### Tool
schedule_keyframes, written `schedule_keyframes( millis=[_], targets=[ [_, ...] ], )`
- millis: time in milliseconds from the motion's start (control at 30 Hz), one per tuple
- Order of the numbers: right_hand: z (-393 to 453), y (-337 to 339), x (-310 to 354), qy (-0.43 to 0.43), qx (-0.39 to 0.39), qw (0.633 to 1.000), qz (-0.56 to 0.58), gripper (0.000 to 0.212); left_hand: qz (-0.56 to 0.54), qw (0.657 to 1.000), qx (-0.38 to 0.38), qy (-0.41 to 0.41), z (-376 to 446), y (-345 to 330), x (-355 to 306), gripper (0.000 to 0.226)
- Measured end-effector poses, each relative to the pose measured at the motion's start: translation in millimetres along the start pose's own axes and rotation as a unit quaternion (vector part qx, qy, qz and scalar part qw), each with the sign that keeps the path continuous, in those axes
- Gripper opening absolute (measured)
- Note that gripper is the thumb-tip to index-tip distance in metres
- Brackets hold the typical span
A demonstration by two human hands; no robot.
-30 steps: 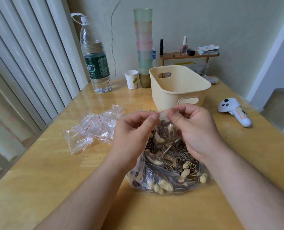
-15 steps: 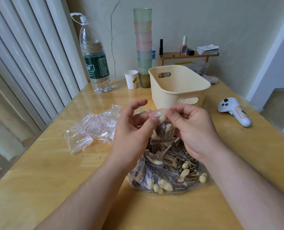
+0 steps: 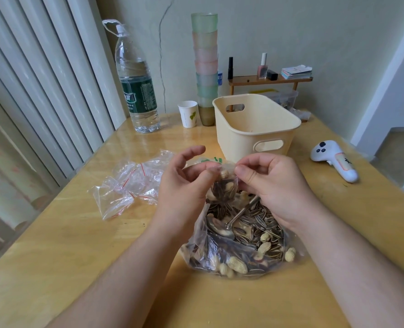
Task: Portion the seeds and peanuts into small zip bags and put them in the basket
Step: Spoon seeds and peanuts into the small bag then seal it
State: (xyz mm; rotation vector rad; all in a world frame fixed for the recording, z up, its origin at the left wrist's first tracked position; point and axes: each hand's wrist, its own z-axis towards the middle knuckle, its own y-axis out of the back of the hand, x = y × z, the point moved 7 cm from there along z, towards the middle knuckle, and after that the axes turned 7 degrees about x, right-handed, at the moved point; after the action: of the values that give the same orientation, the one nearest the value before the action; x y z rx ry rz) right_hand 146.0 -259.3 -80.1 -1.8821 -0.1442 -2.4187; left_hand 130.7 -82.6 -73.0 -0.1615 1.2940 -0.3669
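Hands up over the big bag of seeds and peanuts (image 3: 241, 235), both pinching one small zip bag (image 3: 222, 188). Left hand (image 3: 186, 183) on the left top corner, thumb and one finger squeezed on it, other fingers spread and lifted. Right hand (image 3: 274, 183) on the right top corner, fingers curled in tight on the edge. Little bag hanging between them, already packed with striped seeds and a few peanuts, its top strip running left to right from one hand to the other. Probably being pressed closed along that strip; cannot tell whether sealed yet.

Basket (image 3: 255, 129) straight ahead on the tabletop (image 3: 78, 245), just behind the hands and a bit to the right. Looks bare inside as far as can be seen. Closer to the right hand, so likely an easy forward drop from that side once the top is shut.

Metal spoon (image 3: 234, 218) lying in the big bag, handle pointing up toward the right hand. Heap of spare zip bags (image 3: 130, 183) lying to the left, near the left hand.
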Motion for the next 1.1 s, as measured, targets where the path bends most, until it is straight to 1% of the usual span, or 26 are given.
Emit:
schedule_keyframes(
  millis=[167,300,467,633,767,933,1100],
  targets=[
    [0,-2,0,-0.014,-0.004,0.999,0.04,0.019,0.03,0.999,-0.003,-0.012,1,2,2,0.02],
    [1,-3,-6,-0.035,0.011,0.999,0.037,0.01,0.001,1.0,-0.016,-0.008,1,4,5,0.023],
    [0,-4,-4,-0.036,0.002,0.997,0.074,0.009,-0.002,0.999,-0.035,0.001,2,7,9,0.027],
    [0,0,-2,-0.035,-0.018,0.993,0.114,0.007,0.042,0.999,-0.01,0.019,3,3,17,0.011],
    [0,1,-3,-0.044,-0.017,0.994,0.103,0.005,0.055,0.998,-0.026,-0.011,3,4,11,0.007],
    [0,1,-5,-0.056,-0.009,0.993,0.107,0.007,0.048,0.997,-0.063,-0.015,4,14,10,0.005],
    [0,6,-3,-0.044,-0.029,0.995,0.08,0.008,0.07,0.996,-0.054,-0.017,4,12,10,0.008]
  ],
)
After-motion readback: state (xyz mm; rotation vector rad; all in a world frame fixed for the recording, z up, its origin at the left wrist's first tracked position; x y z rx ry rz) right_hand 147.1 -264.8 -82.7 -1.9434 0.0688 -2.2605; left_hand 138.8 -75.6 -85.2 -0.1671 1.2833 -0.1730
